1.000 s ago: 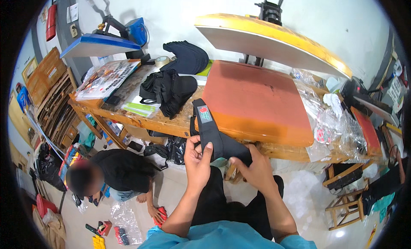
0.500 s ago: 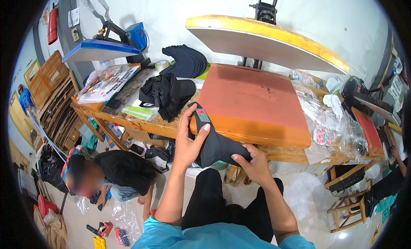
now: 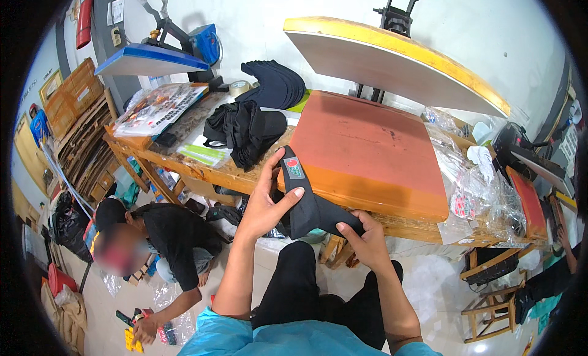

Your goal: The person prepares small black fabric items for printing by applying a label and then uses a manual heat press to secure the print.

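A black cap [image 3: 310, 208] is stretched between my hands in front of the table's near edge. My left hand [image 3: 264, 203] grips its band at the upper end, thumb on the front. On that band a small grey patch with a red and green print [image 3: 294, 168] faces up. My right hand [image 3: 369, 241] pinches the lower right end of the cap between thumb and fingers. Just beyond, a heat press lies open, its orange-red pad [image 3: 361, 141] behind the cap. A pile of black caps [image 3: 245, 132] rests on the table to the left.
Overhead hangs the yellow-edged press plate [image 3: 398, 62]. A smaller blue press [image 3: 150, 60] stands at the left, near a fan of dark brims [image 3: 275, 83]. Plastic bags [image 3: 481, 193] cover the right side. At lower left a co-worker [image 3: 177, 239] crouches on the floor.
The cap has turned a little in my hands, so the patch shows more squarely. My grip stays much the same. The co-worker's arm has reached out to a yellow thing on the floor.
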`<state>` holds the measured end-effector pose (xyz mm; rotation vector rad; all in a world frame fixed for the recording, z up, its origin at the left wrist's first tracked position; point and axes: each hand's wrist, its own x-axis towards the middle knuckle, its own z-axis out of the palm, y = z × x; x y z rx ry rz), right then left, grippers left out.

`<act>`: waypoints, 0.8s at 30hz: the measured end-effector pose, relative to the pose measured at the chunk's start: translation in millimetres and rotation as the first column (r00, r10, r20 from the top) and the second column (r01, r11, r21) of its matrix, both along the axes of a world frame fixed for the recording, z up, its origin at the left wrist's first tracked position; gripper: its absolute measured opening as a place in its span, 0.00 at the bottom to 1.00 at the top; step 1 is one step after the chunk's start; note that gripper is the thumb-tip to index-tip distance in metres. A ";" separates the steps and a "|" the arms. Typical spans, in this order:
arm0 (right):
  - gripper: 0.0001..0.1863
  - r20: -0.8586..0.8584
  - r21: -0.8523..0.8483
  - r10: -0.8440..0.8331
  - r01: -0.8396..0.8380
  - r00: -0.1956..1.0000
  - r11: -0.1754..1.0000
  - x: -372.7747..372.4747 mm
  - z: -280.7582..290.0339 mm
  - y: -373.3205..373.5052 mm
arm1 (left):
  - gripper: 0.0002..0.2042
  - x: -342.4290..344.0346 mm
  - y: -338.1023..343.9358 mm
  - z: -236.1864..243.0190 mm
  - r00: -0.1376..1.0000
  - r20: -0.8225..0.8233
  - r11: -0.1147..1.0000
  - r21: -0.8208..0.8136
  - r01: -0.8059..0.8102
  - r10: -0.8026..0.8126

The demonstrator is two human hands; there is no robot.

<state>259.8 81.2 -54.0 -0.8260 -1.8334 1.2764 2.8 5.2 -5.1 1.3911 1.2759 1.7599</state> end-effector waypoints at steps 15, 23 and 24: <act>0.29 0.120 0.844 -0.279 0.049 0.953 0.534 -36.6 63.4 -47.7 | 0.43 1.9 -2.1 0.9 1.000 -0.002 1.000 -0.015 0.018 -0.018; 0.36 0.270 0.876 -0.227 -0.140 0.936 0.462 -82.8 92.2 -25.9 | 0.45 -2.4 3.6 -6.1 0.987 -0.156 0.998 0.056 -0.034 0.043; 0.37 0.328 0.874 -0.253 -0.190 0.910 0.448 -85.6 89.7 -22.9 | 0.44 -2.5 2.6 -5.3 0.992 -0.127 0.999 0.034 -0.014 0.019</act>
